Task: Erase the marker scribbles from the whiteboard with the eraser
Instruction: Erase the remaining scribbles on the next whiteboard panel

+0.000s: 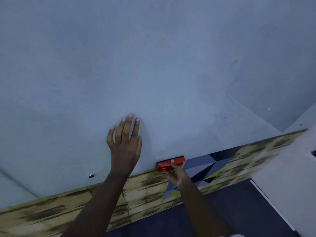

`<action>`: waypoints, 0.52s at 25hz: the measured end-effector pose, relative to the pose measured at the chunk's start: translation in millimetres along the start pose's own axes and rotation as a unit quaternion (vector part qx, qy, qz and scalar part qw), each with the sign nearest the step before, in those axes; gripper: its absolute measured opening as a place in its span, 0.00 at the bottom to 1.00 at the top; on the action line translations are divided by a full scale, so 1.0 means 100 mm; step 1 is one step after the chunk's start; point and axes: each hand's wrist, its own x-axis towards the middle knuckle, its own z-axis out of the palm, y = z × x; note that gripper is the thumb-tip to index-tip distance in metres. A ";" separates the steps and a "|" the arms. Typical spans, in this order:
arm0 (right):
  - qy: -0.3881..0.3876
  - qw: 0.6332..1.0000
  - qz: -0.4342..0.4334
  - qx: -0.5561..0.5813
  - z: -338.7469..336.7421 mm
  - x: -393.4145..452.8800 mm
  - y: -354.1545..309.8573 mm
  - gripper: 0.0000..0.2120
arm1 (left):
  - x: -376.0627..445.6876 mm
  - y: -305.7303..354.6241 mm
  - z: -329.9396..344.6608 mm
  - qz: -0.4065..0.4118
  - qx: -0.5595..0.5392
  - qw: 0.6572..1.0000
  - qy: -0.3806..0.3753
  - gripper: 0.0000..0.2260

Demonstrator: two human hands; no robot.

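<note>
The whiteboard (153, 57) fills most of the view, pale blue-grey in dim light. Faint thin marker lines (233, 77) run down its right part, with small traces (214, 115) lower down. My left hand (125, 144) lies flat on the board near its lower edge, fingers straight and spread. My right hand (176, 173) grips a red eraser (168, 164) with a black felt strip, held against the board's bottom edge, to the right of my left hand.
Below the board runs a wall strip with a yellowish brick pattern (68, 207) and a grey, black and lime geometric patch (205, 168). A metal screw head (91, 176) sits in the board's lower left. Dark floor (230, 211) lies below; a white surface (290, 177) stands at right.
</note>
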 end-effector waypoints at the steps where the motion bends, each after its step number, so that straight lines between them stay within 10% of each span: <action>1: -0.007 1.000 -0.002 0.011 0.00 0.01 0.01 0.27 | 0.02 -0.03 -0.04 0.005 0.000 1.000 0.002 0.28; 13: 0.035 0.901 -0.403 -0.154 1.03 -1.27 -0.85 0.09 | 0.15 -0.56 -0.39 -0.013 0.002 0.998 0.053 0.23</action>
